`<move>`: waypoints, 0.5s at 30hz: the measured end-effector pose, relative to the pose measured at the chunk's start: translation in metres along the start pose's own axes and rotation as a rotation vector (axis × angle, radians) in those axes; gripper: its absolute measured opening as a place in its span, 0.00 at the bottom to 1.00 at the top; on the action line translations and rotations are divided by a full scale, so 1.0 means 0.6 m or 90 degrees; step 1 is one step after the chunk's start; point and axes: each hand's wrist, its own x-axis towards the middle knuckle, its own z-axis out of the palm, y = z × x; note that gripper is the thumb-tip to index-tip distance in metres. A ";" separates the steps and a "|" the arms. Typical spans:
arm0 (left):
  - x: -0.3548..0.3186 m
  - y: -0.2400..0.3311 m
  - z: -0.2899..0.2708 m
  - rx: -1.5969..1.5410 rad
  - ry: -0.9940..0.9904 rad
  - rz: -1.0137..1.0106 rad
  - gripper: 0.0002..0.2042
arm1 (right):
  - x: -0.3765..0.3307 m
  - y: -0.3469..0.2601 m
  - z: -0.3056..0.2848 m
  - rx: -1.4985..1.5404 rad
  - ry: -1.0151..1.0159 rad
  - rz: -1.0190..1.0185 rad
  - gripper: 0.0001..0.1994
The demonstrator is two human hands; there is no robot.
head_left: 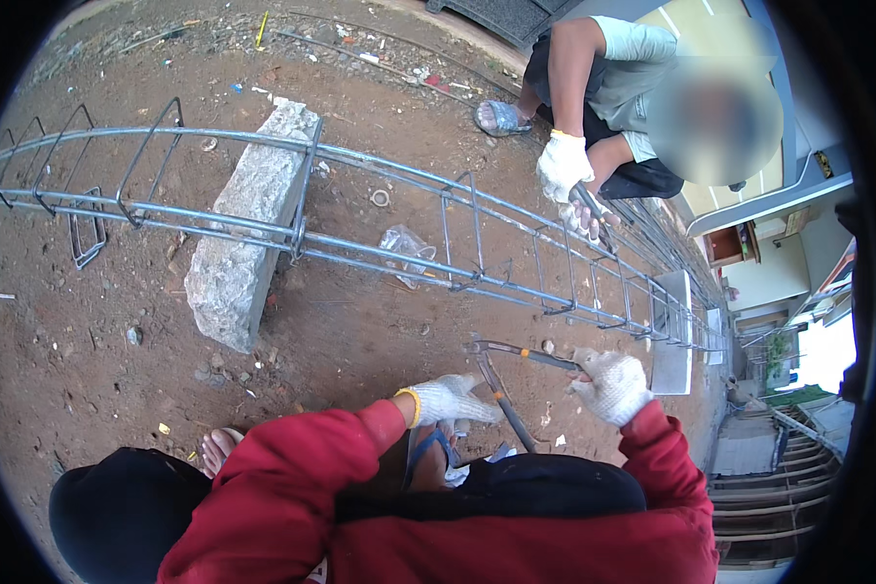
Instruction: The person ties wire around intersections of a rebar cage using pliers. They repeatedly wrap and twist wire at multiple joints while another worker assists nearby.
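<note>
My right hand point(611, 385), in a white knit glove, is closed around one handle of a pair of pincers point(529, 351). The pincers have dark handles with orange bands and are spread wide, their head to the left. Their other handle slants down toward my knees. My left hand point(450, 400), also gloved, has its fingers stretched out toward that lower handle; whether they touch it I cannot tell. Beyond my hands a long rebar cage point(428, 268) of steel bars and rectangular stirrups runs from left to right.
A rough concrete block point(253, 229) props the cage at the left; a pale slab point(672, 336) stands under its right part. Across the cage a squatting co-worker's gloved hands point(565, 167) hold a dark-handled tool. A loose stirrup point(88, 231) and a clear plastic bag point(406, 251) lie nearby.
</note>
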 end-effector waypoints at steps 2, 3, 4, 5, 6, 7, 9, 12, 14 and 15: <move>0.003 0.040 0.037 -0.209 -0.054 0.100 0.38 | -0.032 -0.013 -0.131 -0.018 0.029 -0.061 0.21; 0.004 0.066 0.051 -0.304 -0.045 0.163 0.35 | -0.041 -0.032 -0.179 -0.001 0.058 -0.081 0.19; 0.004 0.096 0.062 -0.386 -0.049 0.227 0.32 | -0.053 -0.052 -0.239 -0.094 0.025 -0.066 0.18; 0.001 0.126 0.071 -0.465 -0.060 0.289 0.29 | -0.050 -0.073 -0.283 -0.139 0.091 -0.133 0.17; -0.005 0.156 0.076 -0.542 -0.091 0.315 0.25 | -0.050 -0.098 -0.321 -0.071 0.078 -0.084 0.16; -0.010 0.187 0.078 -0.613 -0.129 0.342 0.21 | -0.044 -0.122 -0.353 -0.130 0.105 -0.107 0.16; -0.028 0.242 0.079 -0.791 -0.179 0.381 0.16 | -0.017 -0.164 -0.397 -0.190 0.115 -0.133 0.16; -0.058 0.298 0.068 -1.078 -0.221 0.407 0.12 | 0.039 -0.204 -0.436 -0.194 0.058 -0.165 0.19; -0.069 0.316 0.050 -1.232 -0.251 0.435 0.12 | 0.079 -0.218 -0.456 -0.234 -0.024 -0.105 0.19; -0.072 0.318 0.038 -1.232 -0.221 0.417 0.12 | 0.099 -0.223 -0.461 -0.288 -0.029 -0.139 0.19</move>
